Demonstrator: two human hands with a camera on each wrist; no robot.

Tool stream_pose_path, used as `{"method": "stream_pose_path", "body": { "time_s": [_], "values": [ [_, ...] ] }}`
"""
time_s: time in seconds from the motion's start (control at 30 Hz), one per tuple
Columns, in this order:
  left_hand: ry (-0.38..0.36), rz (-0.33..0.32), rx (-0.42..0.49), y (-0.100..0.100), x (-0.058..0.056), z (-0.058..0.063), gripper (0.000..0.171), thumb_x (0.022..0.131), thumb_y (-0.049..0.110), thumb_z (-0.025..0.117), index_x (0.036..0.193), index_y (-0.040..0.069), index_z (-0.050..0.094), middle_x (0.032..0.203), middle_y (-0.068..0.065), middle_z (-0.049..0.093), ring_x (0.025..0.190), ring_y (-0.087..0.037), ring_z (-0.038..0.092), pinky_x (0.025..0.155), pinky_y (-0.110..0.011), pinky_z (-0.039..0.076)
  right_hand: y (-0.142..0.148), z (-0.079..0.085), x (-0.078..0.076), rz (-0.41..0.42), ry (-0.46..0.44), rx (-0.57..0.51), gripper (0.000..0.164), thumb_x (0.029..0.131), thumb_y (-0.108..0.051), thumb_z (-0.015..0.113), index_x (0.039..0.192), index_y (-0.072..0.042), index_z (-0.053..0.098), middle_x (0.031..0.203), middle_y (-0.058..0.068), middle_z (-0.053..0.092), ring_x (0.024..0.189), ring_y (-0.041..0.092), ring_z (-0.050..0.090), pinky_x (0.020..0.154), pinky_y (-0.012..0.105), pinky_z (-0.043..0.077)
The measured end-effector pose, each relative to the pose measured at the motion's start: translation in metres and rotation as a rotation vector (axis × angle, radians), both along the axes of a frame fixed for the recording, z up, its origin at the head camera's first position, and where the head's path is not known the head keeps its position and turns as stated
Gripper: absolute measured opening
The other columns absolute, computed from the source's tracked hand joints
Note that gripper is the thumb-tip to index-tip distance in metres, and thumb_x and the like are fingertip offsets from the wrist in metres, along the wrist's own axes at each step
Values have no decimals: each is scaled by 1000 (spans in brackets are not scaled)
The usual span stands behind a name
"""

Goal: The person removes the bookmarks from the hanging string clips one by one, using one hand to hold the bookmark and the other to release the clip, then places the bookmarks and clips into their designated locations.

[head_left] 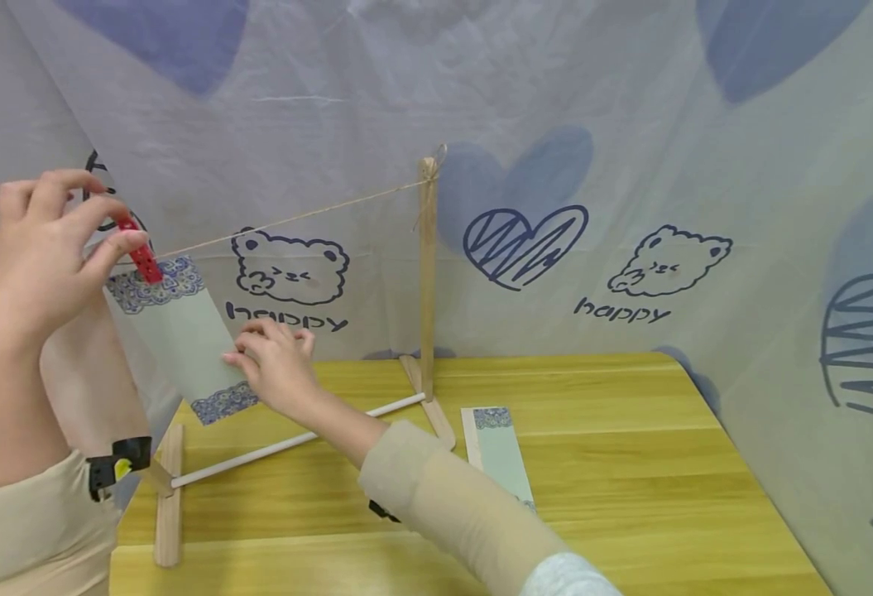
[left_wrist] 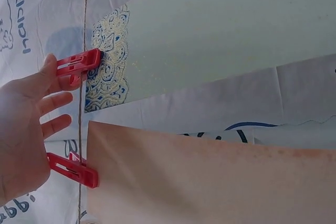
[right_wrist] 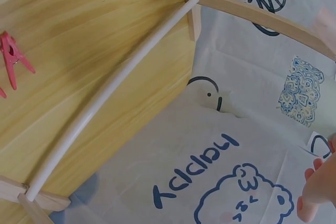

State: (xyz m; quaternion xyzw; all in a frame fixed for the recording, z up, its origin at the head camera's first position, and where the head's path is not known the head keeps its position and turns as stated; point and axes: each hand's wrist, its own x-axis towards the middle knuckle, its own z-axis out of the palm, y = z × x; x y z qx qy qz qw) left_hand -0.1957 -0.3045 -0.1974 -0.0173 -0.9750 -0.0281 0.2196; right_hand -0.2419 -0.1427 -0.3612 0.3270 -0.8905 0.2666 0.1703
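One patterned card (head_left: 186, 341) hangs below the left grip (head_left: 41, 257).

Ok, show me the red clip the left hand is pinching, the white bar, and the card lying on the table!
Red clip (head_left: 146, 266): head view, on its lower end.
White bar (head_left: 257, 453): head view, on its left stretch.
Card (head_left: 503, 455): head view, on its pale green middle.

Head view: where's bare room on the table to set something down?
Bare tabletop lies right of the flat card, to the right edge. Crowded: left of it, where the right forearm crosses in front of the white rod.
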Motion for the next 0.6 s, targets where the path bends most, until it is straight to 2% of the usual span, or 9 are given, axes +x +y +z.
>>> {"method": "stream_pose_path", "body": {
  "time_s": [0.27, 0.6],
  "values": [
    [34, -29, 5, 5, 2, -2, 28, 97, 20, 44, 116, 1, 45, 138, -23, 20, 127, -48, 9, 97, -63, -9, -1, 0, -1, -5, -10, -22, 20, 86, -41, 54, 91, -26, 65, 117, -11, 55, 105, 1, 46, 92, 32, 23],
    [84, -52, -6, 5, 2, -4, 25, 95, 19, 47, 115, 4, 47, 141, -21, 22, 128, -47, 12, 98, -61, -8, -1, 1, 0, -13, -16, -27, 21, 86, -41, 53, 93, -26, 66, 117, -12, 56, 103, 2, 47, 91, 31, 23]
  ]
}}
